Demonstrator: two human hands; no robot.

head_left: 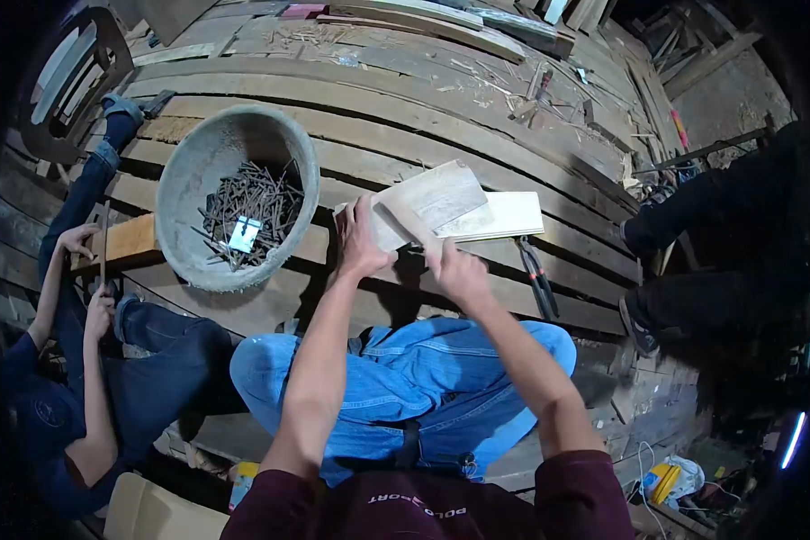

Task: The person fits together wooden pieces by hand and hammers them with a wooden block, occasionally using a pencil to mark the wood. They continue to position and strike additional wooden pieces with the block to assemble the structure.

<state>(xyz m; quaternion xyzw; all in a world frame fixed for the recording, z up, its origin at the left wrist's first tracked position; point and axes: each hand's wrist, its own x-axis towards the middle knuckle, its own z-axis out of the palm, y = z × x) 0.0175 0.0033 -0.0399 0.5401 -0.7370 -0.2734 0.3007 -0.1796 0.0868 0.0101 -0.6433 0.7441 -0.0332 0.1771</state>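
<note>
My left hand (363, 241) grips the near left end of a pale wooden board (436, 193), its fingers wrapped over the edge. My right hand (460, 270) is closed around a flat, light-brown strip of wood (407, 219), which lies slanted across the board. A second whitish board (499, 216) lies partly under the first. Just right of my right hand are pincers (538, 277) with dark handles, lying on the slats. Left of my hands stands a tilted grey bucket (178, 211) containing many thin brown pieces like rusty nails (252, 202) and a small light-coloured box (244, 235).
The slatted wooden floor (360, 135) has dark gaps. At left, a seated person's hands (99, 310) hold a thin strip near a wooden block (130, 243). Another person's dark-clad legs (702, 297) are at right. Planks (423, 20) and wood scraps lie at the back.
</note>
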